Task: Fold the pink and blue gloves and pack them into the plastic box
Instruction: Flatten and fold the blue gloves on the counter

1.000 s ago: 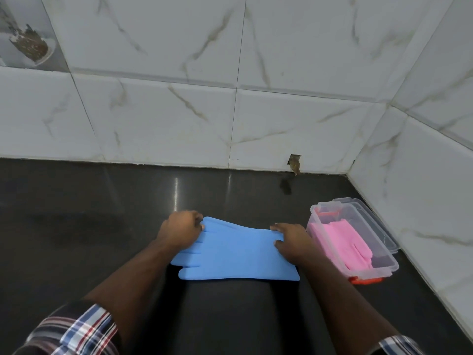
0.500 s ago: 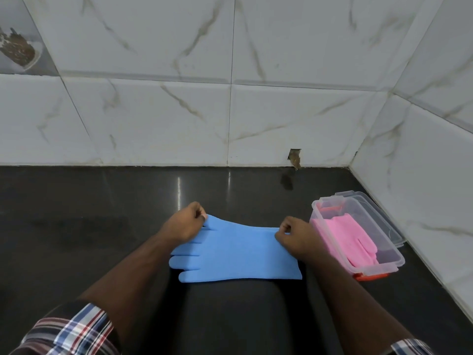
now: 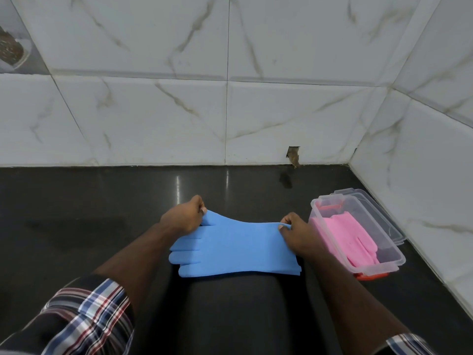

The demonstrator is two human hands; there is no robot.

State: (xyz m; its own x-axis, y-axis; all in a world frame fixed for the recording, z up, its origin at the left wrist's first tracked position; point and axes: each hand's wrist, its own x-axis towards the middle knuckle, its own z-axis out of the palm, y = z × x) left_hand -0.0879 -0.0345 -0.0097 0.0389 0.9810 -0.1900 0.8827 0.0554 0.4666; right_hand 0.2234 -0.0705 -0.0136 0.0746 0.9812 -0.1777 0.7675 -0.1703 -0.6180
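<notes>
Crosswise between left hand (image 3: 183,219) and right hand (image 3: 298,234), both pinching far-edge corners of blue gloves (image 3: 235,248), cuff end nearest plastic box (image 3: 395,262).

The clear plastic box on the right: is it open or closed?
Open. The clear plastic box has no lid on top, pink gloves lie uncovered inside, and its clear lid sits behind it.

Home kitchen, dark counter (image 3: 76,226), marble-look wall tiles (image 3: 153,119)
</notes>
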